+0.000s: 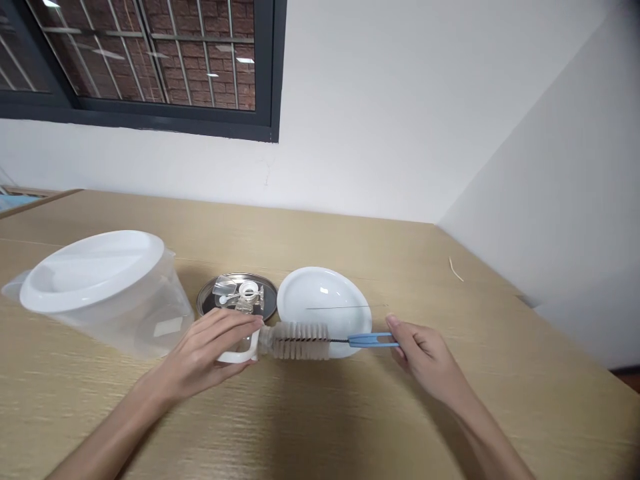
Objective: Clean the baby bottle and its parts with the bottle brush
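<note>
My right hand (417, 350) is closed on the light blue handle of a bottle brush (305, 341), which lies level with its pale bristles pointing left. My left hand (215, 343) is wrapped round a small clear container with a white edge (255, 343), its opening turned right. The tip of the bristles is at that opening and seems partly inside it. Fingers hide much of the container. Behind the brush is a white oval bowl (320, 283). A thin straight line, perhaps a wire, crosses in front of the bowl toward my right fingertips.
To the left stands a large translucent pitcher (135, 320) with a white lid. A round metal tray (270, 300) holds several small clear and white parts. On the right of the wooden table (380, 427) lies a short pale strip (455, 269). A wall borders the table behind.
</note>
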The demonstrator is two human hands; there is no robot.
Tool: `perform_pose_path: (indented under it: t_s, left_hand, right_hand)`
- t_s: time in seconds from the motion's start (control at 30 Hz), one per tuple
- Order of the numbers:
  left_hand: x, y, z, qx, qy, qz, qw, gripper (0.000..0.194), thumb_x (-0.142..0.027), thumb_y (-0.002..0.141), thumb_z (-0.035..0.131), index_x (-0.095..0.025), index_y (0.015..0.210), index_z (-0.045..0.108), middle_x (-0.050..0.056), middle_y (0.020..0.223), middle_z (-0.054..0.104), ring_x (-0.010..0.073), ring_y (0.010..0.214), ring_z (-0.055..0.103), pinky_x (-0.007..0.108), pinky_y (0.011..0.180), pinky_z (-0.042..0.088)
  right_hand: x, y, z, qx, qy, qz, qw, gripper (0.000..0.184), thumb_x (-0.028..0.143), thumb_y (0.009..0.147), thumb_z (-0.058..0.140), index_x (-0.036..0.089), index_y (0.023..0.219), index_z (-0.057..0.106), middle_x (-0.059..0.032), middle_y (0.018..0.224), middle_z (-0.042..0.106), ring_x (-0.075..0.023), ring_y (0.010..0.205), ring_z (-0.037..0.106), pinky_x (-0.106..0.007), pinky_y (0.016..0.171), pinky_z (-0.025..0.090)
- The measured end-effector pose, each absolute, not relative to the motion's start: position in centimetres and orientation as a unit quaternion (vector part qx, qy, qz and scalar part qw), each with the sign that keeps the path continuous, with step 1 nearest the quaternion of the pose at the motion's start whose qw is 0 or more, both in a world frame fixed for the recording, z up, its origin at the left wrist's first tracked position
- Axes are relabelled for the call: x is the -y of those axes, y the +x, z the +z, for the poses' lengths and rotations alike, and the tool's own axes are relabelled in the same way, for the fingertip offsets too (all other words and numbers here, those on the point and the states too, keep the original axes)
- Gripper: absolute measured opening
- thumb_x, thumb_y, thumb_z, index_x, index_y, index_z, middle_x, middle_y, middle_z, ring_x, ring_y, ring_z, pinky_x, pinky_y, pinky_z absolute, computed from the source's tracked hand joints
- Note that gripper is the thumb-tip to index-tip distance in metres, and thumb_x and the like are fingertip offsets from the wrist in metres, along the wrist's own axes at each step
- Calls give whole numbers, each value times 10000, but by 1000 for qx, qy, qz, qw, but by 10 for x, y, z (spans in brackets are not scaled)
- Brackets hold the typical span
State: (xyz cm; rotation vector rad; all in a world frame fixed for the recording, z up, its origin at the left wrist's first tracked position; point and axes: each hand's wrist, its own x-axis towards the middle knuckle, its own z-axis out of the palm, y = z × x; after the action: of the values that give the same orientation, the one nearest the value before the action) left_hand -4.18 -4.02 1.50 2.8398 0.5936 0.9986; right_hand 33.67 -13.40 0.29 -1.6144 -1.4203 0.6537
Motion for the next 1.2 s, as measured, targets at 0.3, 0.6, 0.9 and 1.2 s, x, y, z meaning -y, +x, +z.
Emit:
perform_pose_path:
  t_s: [0.3,0.6,0.9,1.2]
  left_hand:
    - [38,-42,12,-189,926,324,29,502,-225,955,693,-224,1434,543,108,1193,739,241,1077,706,401,907,595]
    - [35,-49,10,-214,928,303,26,521,-254,946,712,-218,1437,542,102,1239,724,239,1111,694,397,945,583]
    - [35,-48,4,-217,929,297,26,498,-206,951,700,-167,1425,553,111,1258,714,237,1157,662,374,961,562]
    - [36,-55,0,-195,948,251,21,535,-111,970,639,-117,1488,500,138,1402,646,262,1332,537,411,1107,447]
  right_hand:
    - [131,329,2,577,-640,254,440,632,693,951,493,205,549,474,37,461,396,-96,427,335,-237,410,283]
    - [137,333,14,616,-585,231,474,386,579,905,664,199,967,689,-7,671,620,-141,549,566,-245,506,485]
    - [136,342,-5,555,-592,301,501,303,476,888,735,197,996,692,-35,658,706,-162,541,663,-252,513,565]
    - [138,339,2,627,-610,243,419,466,431,1012,540,207,608,605,-1,524,578,-109,476,548,-194,453,438]
